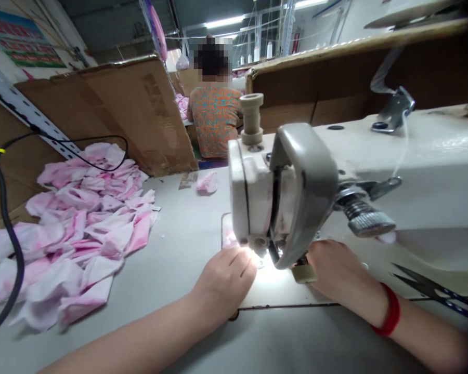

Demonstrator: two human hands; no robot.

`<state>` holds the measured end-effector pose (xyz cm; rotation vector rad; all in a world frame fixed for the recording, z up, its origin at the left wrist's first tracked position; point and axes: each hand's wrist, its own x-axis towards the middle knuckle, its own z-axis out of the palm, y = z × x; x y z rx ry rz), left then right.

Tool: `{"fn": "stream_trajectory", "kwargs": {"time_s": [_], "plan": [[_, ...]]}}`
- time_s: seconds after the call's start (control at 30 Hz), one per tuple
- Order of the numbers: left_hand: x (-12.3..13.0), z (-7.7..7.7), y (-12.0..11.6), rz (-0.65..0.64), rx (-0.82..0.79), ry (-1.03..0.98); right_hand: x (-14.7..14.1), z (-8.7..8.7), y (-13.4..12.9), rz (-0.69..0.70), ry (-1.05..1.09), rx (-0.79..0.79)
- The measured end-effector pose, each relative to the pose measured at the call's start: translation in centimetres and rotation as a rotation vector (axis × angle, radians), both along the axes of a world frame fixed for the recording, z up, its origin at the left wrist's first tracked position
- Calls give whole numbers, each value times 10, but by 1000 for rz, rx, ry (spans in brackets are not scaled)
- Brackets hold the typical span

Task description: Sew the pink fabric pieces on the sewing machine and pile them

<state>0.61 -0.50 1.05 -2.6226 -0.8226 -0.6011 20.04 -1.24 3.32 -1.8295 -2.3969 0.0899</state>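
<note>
A white sewing machine [296, 182] reaches in from the right, its lamp lighting the needle area. My left hand [228, 275] rests on the bed just left of the needle, fingers bent together; whatever lies under the fingertips is too small to make out. A bit of pink-and-white fabric [230, 237] shows behind those fingers. On the other side, my right hand [331, 267] is beside the presser foot area, its fingertips hidden behind the machine head. A red band circles the right wrist.
Pink-and-white fabric pieces [89, 223] are heaped at the left. One small piece [207, 183] lies farther back. Dark scissors [432, 288] lie at the right. Cardboard panels [113, 114] border the table. A black cable [10, 223] hangs at left. A person [214, 119] sits beyond.
</note>
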Motion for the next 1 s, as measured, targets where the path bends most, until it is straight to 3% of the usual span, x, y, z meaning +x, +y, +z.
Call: {"fn": "stream_trajectory", "kwargs": {"time_s": [0.13, 0.33, 0.5, 0.7, 0.8, 0.93, 1.0], "plan": [[-3, -1, 2, -13, 30, 28, 4, 2, 1, 32, -35, -1], [-22, 13, 19, -76, -220, 74, 3, -1, -6, 158, 92, -31], [-28, 28, 30, -152, -132, -23, -24, -5, -22, 251, 84, 119], [-22, 31, 15, -379, -146, 81, -40, -14, -46, 272, 126, 262], [-20, 22, 16, -309, -204, 115, -37, -16, -47, 304, 135, 276], [-21, 13, 23, -116, -366, 105, -25, -9, -38, 284, 126, 99], [-21, 13, 25, -86, -452, 74, -16, -6, -30, 256, 110, 38]]}}
